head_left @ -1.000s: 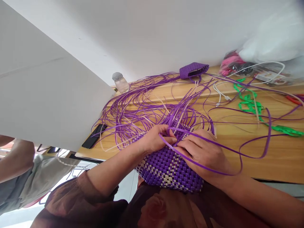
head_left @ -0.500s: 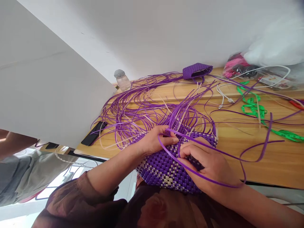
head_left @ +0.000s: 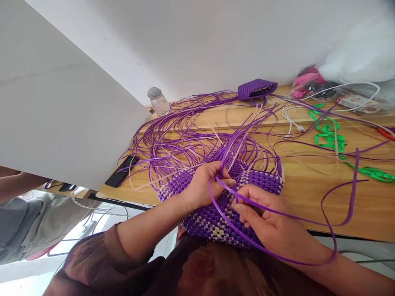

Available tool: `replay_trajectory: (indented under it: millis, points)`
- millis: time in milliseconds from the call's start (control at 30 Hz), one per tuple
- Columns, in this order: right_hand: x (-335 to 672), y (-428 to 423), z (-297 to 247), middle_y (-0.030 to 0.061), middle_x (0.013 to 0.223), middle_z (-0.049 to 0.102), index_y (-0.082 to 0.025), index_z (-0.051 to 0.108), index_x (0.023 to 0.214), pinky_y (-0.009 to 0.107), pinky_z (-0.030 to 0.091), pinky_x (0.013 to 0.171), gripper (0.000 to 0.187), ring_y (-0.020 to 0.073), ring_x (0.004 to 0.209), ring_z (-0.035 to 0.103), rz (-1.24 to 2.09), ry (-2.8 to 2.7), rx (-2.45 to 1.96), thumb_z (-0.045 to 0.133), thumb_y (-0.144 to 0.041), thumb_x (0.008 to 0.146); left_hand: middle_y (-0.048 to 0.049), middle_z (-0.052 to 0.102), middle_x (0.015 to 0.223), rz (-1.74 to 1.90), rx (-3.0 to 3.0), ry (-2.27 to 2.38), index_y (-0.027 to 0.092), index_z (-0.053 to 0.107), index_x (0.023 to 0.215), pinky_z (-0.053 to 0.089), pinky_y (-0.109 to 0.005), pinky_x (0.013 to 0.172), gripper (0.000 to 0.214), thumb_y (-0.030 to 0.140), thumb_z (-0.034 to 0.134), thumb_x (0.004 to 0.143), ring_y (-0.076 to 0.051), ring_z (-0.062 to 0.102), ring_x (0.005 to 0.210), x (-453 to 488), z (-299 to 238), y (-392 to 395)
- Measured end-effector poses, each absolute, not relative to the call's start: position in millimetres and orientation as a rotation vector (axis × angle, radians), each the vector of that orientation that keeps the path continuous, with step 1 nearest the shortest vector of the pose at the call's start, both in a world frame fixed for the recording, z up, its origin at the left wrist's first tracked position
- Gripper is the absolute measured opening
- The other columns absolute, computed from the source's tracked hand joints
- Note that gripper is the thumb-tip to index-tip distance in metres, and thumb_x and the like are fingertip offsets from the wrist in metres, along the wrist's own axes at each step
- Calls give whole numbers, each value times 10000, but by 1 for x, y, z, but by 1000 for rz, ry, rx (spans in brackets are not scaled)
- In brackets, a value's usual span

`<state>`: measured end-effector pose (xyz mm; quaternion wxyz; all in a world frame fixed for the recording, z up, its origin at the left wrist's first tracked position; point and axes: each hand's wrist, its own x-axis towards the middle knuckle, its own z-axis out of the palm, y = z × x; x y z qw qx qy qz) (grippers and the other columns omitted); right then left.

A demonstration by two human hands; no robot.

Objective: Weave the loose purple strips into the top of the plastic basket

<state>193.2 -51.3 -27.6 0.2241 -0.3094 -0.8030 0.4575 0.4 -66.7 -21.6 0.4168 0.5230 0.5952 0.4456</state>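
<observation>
Head view: hands on purple strip, green tape with illegibly small print

The woven piece is purple, crossed by cream lines that meet in a flower-like cluster. Beyond it spread purple and cream strips — and, farther beyond, a plain purple basket. To its right lie a bright green tape measure and a white cable; to its left, a black phone. The surface is yellowish, wood-grained.
</observation>
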Motion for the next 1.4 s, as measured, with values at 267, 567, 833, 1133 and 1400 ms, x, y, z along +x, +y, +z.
replay_trajectory:
  millis: [267,567,833,1133,1400]
  points:
    - [193,-53,-24,-55,599,531,-225,517,835,225,433,522,186,104,536,527,1649,-2047,-890,523,-358,965,6,628,718,852,1458,1430,141,665,850,424,-240,650,229,368,684,829,-112,546,669,-13,1,-66]
    - [200,-19,7,-5,686,654,-218,618,936,243,441,558,239,125,591,578,1492,-2268,-907,500,-422,974,1,637,695,883,1385,1404,123,710,796,409,-240,642,241,361,743,779,-102,513,644,-12,-9,-64]
    - [178,55,16,-22,704,628,-216,640,782,268,360,620,147,129,645,527,818,-2769,-477,579,-284,896,-5,622,685,896,1284,1370,115,707,781,396,-252,646,240,346,762,744,-105,507,637,-8,-7,-66]
    - [192,140,-4,-8,620,607,-158,680,707,287,278,583,264,96,575,448,501,-2685,-948,592,-322,896,26,550,630,849,1316,1423,135,652,742,353,-245,594,290,414,699,807,-91,459,587,-10,-8,-62]
    - [205,89,-17,10,743,707,-238,734,937,301,396,615,182,178,648,596,541,-2614,-852,583,-335,905,-62,698,1044,488,1766,1384,157,636,1158,457,-335,916,459,345,766,760,-209,634,966,-41,11,-57]
